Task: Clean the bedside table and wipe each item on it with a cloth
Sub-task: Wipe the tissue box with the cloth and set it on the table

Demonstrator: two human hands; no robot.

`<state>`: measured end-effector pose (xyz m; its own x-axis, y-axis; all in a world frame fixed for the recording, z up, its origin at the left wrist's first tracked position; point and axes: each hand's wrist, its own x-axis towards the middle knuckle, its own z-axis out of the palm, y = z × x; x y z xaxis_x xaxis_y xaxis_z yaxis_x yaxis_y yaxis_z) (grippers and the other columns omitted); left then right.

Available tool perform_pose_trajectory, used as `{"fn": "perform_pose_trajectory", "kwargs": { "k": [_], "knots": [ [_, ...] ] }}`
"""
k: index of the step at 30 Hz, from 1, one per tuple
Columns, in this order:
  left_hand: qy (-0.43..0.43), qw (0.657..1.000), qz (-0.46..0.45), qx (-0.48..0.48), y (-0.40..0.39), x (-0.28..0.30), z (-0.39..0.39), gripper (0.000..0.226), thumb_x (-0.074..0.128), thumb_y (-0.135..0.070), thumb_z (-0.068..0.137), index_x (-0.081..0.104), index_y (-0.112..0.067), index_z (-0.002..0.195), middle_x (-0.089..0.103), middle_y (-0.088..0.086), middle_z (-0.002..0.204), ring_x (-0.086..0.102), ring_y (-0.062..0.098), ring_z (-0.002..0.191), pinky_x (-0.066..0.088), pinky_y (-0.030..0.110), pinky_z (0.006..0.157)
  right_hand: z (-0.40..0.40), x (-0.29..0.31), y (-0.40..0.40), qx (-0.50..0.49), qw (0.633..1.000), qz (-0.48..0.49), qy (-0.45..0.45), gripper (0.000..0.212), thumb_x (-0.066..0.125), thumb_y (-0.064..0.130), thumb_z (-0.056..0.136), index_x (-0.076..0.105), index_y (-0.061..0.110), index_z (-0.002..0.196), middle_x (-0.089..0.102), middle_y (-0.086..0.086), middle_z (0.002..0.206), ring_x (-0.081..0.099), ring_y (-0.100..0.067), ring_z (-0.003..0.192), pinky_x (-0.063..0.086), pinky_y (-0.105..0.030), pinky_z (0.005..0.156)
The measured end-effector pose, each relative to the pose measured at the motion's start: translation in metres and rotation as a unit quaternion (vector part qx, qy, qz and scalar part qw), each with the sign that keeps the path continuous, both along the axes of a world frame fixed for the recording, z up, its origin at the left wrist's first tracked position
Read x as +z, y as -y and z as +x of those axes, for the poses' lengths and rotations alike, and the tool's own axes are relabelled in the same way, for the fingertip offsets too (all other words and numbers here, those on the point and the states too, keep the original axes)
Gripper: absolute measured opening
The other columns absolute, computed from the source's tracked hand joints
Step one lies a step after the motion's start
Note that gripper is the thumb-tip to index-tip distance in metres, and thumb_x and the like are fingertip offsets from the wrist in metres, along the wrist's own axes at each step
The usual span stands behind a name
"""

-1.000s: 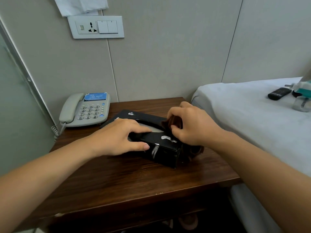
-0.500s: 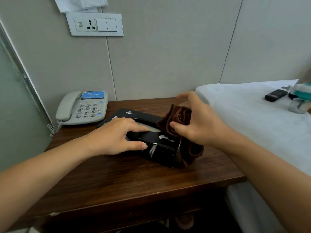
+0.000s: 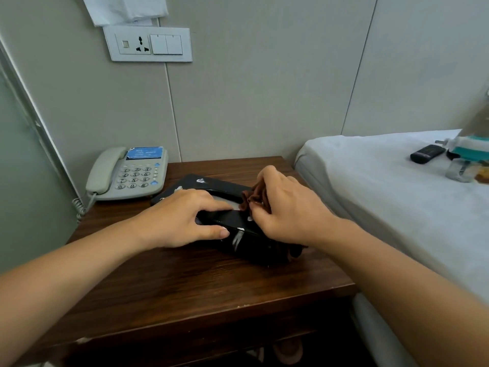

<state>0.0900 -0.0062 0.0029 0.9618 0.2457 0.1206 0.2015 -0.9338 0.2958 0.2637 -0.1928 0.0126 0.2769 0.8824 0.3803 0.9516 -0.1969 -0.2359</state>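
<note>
On the dark wooden tabletop [image 3: 185, 284], a glossy black tissue box [image 3: 232, 223] is steadied by the left hand [image 3: 180, 221], whose fingers are spread flat over its top, thumb against the near side. A bunched brown cloth [image 3: 254, 198] is gripped by the curled fingers of the right hand [image 3: 288, 207] and pressed on the box's right end. A grey telephone [image 3: 129, 173] is seen behind, near the wall.

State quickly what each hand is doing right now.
Left hand: fingers lie flat, steadying the black tissue box.
Right hand: fingers grip the brown cloth on the box.
</note>
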Motion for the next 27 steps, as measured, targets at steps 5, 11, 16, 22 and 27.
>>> {"fn": "perform_pose_trajectory", "kwargs": {
  "k": [5,11,16,22,27],
  "knots": [
    [-0.006,1.000,-0.004,-0.008,-0.001,-0.002,-0.001,0.063,0.052,-0.083,0.080,0.050,-0.060,0.139,0.061,-0.022,0.121,0.057,0.000,0.112,0.041,0.051,0.112,0.001,0.015,0.003,0.098,0.991,-0.077,-0.042,0.018,0.067,0.031,0.090,0.056,0.024,0.102,0.057,0.007,0.097,0.059,-0.018,0.089,0.052,-0.040,0.076],
    [0.036,0.999,0.016,-0.016,0.008,-0.004,-0.002,0.051,0.060,-0.071,0.087,0.051,-0.060,0.136,0.065,-0.016,0.117,0.057,0.003,0.112,0.044,0.037,0.101,0.008,0.015,-0.009,0.030,0.999,-0.013,-0.041,0.016,0.076,0.034,0.087,0.066,0.027,0.099,0.064,0.009,0.094,0.063,-0.017,0.091,0.053,-0.035,0.076],
    [0.046,0.998,0.024,-0.026,0.011,-0.003,-0.001,0.048,0.068,-0.059,0.090,0.057,-0.054,0.137,0.066,-0.016,0.116,0.056,0.001,0.111,0.037,0.009,0.092,0.006,0.018,-0.009,0.072,0.995,-0.041,-0.051,0.019,0.078,0.035,0.087,0.069,0.028,0.101,0.062,0.014,0.090,0.061,-0.010,0.086,0.049,-0.027,0.071],
    [0.041,0.999,0.013,-0.025,0.011,-0.002,-0.001,0.049,0.069,-0.060,0.089,0.057,-0.057,0.136,0.067,-0.019,0.119,0.056,-0.002,0.112,0.042,0.016,0.096,0.003,0.010,-0.004,0.124,0.991,-0.042,-0.019,0.027,0.073,0.035,0.088,0.063,0.027,0.112,0.055,0.008,0.103,0.058,-0.016,0.095,0.050,-0.030,0.081],
    [0.045,0.999,0.012,-0.017,0.011,-0.004,-0.001,0.049,0.068,-0.060,0.089,0.057,-0.056,0.137,0.067,-0.018,0.120,0.058,0.000,0.112,0.043,0.027,0.101,0.020,0.030,0.009,0.118,0.985,-0.122,-0.028,0.032,0.069,0.019,0.084,0.066,0.027,0.115,0.056,0.010,0.100,0.058,-0.014,0.094,0.052,-0.036,0.086]
  ]
}}
